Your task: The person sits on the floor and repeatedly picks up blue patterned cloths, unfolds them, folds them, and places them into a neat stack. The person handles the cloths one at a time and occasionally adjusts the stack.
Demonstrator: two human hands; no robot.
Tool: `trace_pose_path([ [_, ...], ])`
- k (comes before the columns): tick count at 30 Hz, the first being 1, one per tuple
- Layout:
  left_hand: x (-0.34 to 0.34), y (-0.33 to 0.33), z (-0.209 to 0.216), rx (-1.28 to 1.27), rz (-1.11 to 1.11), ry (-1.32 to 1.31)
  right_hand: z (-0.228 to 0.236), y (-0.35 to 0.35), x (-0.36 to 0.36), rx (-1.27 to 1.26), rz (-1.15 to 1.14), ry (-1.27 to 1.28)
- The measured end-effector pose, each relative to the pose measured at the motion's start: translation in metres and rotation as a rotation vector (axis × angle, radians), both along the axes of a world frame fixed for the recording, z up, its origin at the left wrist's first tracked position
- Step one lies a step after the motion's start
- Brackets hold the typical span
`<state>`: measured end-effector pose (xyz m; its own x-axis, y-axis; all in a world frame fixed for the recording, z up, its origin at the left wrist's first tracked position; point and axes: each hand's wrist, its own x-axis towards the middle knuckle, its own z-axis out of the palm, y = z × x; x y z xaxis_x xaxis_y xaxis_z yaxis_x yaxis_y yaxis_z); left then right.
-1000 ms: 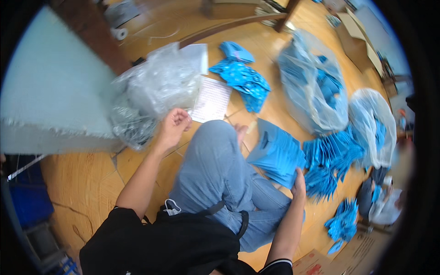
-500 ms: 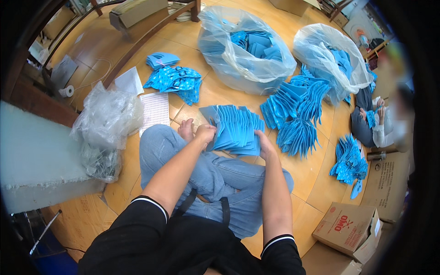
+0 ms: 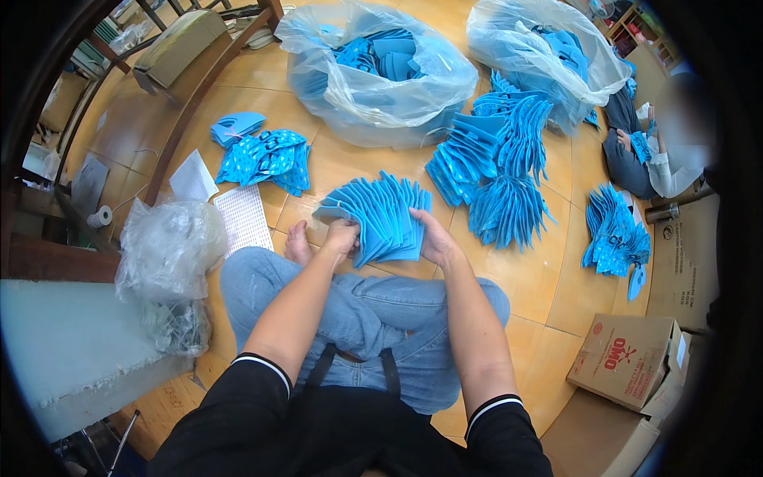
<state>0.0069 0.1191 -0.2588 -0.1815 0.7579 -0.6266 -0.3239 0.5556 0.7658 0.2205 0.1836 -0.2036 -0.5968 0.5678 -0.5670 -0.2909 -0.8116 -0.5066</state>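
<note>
A fanned stack of flat blue fabric-like pieces (image 3: 385,219) is between my two hands, just beyond my crossed legs. My left hand (image 3: 342,236) is closed round the stack's near left end, fingers curled. At the right end, my right hand (image 3: 435,241) grips the edge, its thumb along the top and its other fingers mostly hidden. The pieces lean over one another like shingles. To the right lie more fanned blue bundles (image 3: 509,211). Farther left is a small pile of blue spotted pieces with dark loops (image 3: 266,159).
Two clear plastic bags (image 3: 342,111) (image 3: 548,71) hold blue pieces at the back. Crumpled clear plastic (image 3: 171,246) and a printed sheet (image 3: 243,216) lie left. At right are another blue pile (image 3: 613,234), cardboard boxes (image 3: 624,358) and a seated person (image 3: 671,171) holding a blue piece.
The stack's pieces now stand more tilted and spread at their tops. My right hand has shifted up along the stack's right end. The whole view has swung slightly.
</note>
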Motion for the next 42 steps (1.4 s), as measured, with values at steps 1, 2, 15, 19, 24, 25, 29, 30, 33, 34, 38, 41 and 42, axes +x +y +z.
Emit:
trace_pose_path([
  [1, -0.001, 0.001, -0.002, 0.005, 0.024, -0.084, 0.003, -0.001, -0.001, 0.015, 0.011, 0.064],
  [2, -0.002, 0.002, -0.003, 0.028, 0.045, -0.156, 0.005, -0.001, -0.002, 0.008, 0.029, 0.013],
  [15, 0.001, -0.004, 0.006, -0.056, -0.069, 0.058, 0.012, -0.010, -0.014, 0.022, 0.204, -0.032],
  [19, 0.005, -0.008, 0.004, -0.006, -0.012, 0.137, 0.015, -0.012, -0.017, 0.047, 0.175, 0.028],
  [24, 0.005, -0.009, 0.006, -0.026, -0.054, 0.138, 0.018, -0.015, -0.023, 0.111, 0.121, -0.025],
  [25, 0.003, -0.008, 0.007, -0.033, -0.068, 0.096, 0.018, -0.015, -0.023, 0.133, 0.127, 0.011],
  [29, 0.000, -0.006, 0.008, -0.028, -0.112, 0.045, 0.018, -0.015, -0.025, 0.150, 0.105, -0.010],
  [30, 0.000, -0.006, 0.007, -0.052, -0.097, 0.051, 0.019, -0.015, -0.025, 0.151, 0.106, -0.004],
  [33, 0.002, -0.007, 0.001, -0.048, -0.089, 0.063, 0.023, -0.015, -0.024, 0.136, 0.115, 0.012],
  [34, 0.002, -0.006, -0.002, -0.037, -0.101, 0.063, 0.024, -0.015, -0.023, 0.129, 0.120, 0.023],
  [38, 0.000, -0.005, -0.011, 0.008, -0.117, 0.029, 0.029, -0.015, -0.023, 0.092, 0.144, -0.007],
  [41, 0.001, -0.006, -0.013, -0.004, -0.096, 0.031, 0.029, -0.015, -0.024, 0.094, 0.148, -0.003],
  [42, 0.002, -0.006, -0.012, -0.028, -0.076, 0.038, 0.028, -0.016, -0.024, 0.098, 0.146, 0.000],
])
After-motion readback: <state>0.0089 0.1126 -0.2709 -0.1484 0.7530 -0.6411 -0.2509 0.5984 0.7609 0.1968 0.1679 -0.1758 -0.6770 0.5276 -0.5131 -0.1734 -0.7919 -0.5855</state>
